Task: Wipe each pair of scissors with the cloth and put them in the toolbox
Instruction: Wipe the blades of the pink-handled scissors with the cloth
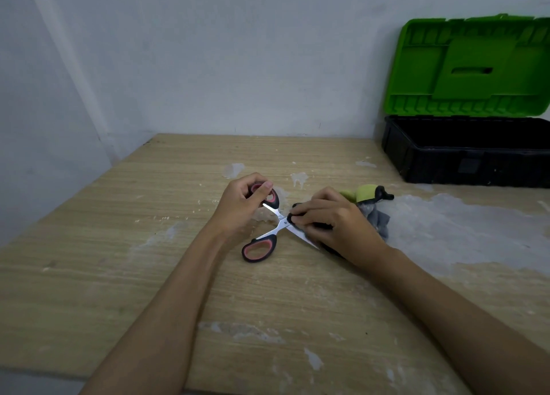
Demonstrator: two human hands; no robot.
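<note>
A pair of scissors (275, 229) with black and pink handles lies spread wide in the middle of the wooden table (148, 275). My left hand (241, 204) grips its upper handle loop. My right hand (336, 222) presses a dark cloth (297, 216) onto one blade near the pivot. The other handle loop rests on the table below. Behind my right hand lies something yellow-green and black (369, 193), perhaps the handles of a second pair of scissors, with grey fabric (379, 220) beneath it. The toolbox (464, 153), black with a raised green lid (470, 67), stands open at the back right.
A white wall runs behind the table, meeting a side wall at the left. The table's left and front edges are in view. White paint stains mark the tabletop, heaviest on the right in front of the toolbox.
</note>
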